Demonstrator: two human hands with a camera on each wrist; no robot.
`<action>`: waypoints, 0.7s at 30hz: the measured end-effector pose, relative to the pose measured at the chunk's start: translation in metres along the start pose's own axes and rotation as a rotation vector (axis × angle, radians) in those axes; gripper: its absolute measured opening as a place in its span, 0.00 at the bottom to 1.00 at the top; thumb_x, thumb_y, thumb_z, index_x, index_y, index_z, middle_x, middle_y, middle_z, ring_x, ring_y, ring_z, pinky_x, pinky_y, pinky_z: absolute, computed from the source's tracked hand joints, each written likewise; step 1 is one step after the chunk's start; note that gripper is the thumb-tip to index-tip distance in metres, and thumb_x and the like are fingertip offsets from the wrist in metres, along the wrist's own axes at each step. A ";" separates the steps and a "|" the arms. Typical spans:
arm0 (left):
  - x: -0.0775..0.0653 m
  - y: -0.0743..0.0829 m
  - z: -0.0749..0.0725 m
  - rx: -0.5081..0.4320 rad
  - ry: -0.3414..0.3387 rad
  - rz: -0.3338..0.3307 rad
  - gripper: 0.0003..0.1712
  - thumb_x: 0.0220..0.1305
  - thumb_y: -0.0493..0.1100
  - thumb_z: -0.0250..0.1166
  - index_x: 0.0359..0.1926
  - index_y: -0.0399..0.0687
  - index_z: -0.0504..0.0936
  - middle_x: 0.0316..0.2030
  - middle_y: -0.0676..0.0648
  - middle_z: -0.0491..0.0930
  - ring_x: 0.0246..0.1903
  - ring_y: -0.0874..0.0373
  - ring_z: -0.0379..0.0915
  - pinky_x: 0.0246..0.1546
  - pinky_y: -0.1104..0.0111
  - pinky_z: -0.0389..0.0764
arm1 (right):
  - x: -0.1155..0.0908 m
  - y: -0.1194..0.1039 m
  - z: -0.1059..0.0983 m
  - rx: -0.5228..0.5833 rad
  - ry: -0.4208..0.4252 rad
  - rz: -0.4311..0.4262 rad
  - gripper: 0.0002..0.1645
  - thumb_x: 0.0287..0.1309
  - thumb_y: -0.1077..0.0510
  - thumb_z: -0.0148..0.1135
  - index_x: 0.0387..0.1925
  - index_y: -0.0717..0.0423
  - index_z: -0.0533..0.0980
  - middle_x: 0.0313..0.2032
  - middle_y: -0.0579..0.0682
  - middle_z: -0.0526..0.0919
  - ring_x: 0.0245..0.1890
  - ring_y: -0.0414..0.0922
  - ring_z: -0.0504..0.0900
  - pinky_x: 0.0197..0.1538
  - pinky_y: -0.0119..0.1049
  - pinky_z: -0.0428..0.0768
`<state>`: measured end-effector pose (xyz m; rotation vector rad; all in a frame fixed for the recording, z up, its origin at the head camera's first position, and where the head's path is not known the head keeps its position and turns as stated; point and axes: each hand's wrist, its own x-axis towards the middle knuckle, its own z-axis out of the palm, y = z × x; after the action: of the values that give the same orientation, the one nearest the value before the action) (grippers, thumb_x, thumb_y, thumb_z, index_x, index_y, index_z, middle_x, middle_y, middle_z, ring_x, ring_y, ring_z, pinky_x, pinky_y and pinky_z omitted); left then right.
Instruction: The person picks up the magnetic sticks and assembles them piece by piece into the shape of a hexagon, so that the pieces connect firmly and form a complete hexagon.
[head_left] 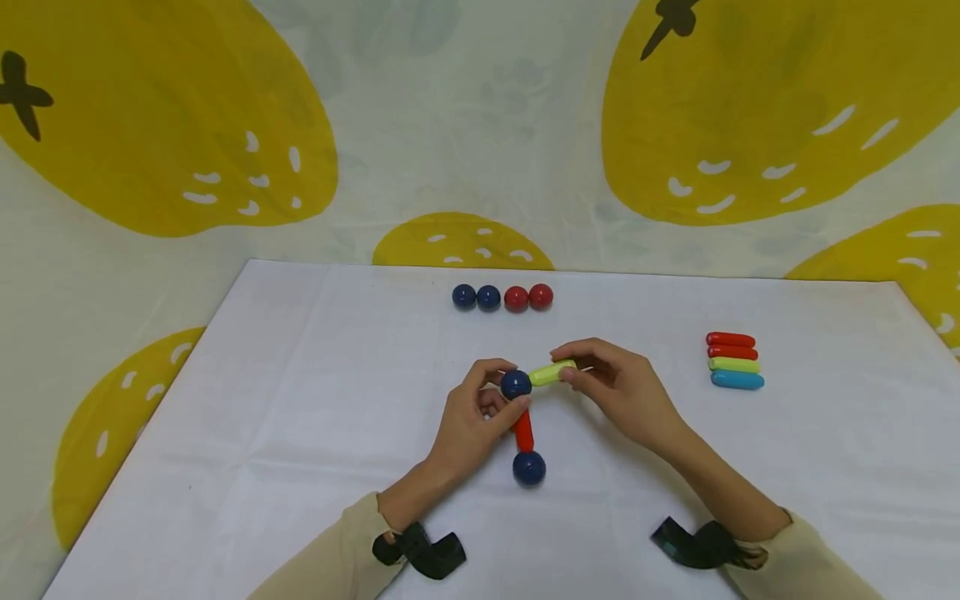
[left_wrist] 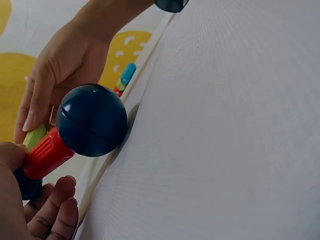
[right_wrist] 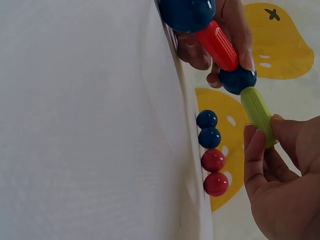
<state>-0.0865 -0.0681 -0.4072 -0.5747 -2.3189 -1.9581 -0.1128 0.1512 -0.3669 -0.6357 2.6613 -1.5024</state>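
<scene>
My left hand (head_left: 470, 419) grips a dark blue ball (head_left: 516, 384) between fingers and thumb. From that ball a red rod (head_left: 524, 433) runs toward me to a second blue ball (head_left: 529, 468). My right hand (head_left: 618, 387) pinches a yellow-green rod (head_left: 551, 372) by its outer end. The inner end of this rod meets the held blue ball, as the right wrist view also shows. In the left wrist view the near blue ball (left_wrist: 92, 120) looms large at the end of the red rod (left_wrist: 48, 154), partly hiding the yellow-green rod (left_wrist: 35, 137).
Two blue balls (head_left: 476, 297) and two red balls (head_left: 528, 297) stand in a row at the table's back. At the right lie several rods: two red rods (head_left: 731, 346), a yellow-green rod (head_left: 733, 365) and a blue rod (head_left: 737, 380). A patterned cloth (head_left: 480, 133) hangs behind the white table (head_left: 300, 400).
</scene>
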 end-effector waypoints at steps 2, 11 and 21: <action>0.000 -0.005 0.000 -0.007 -0.004 -0.005 0.22 0.61 0.37 0.67 0.55 0.43 0.71 0.24 0.49 0.75 0.18 0.60 0.68 0.21 0.72 0.68 | 0.001 0.000 0.001 0.010 0.002 0.020 0.17 0.61 0.57 0.63 0.52 0.51 0.77 0.46 0.43 0.81 0.42 0.40 0.78 0.45 0.28 0.78; -0.001 -0.006 0.000 0.025 -0.043 -0.006 0.21 0.61 0.39 0.67 0.54 0.46 0.72 0.23 0.53 0.75 0.21 0.60 0.69 0.23 0.73 0.69 | 0.004 0.001 0.002 0.070 0.006 0.064 0.17 0.63 0.54 0.61 0.52 0.53 0.77 0.47 0.43 0.81 0.41 0.40 0.80 0.43 0.31 0.80; 0.000 -0.007 0.002 -0.003 0.003 0.002 0.15 0.64 0.37 0.63 0.49 0.42 0.71 0.33 0.49 0.80 0.29 0.60 0.72 0.32 0.73 0.71 | 0.006 -0.002 0.012 0.173 -0.023 0.066 0.17 0.61 0.57 0.63 0.52 0.54 0.77 0.46 0.46 0.81 0.40 0.44 0.81 0.43 0.32 0.80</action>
<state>-0.0885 -0.0671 -0.4144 -0.5741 -2.3138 -1.9601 -0.1149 0.1387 -0.3708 -0.5447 2.4735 -1.6721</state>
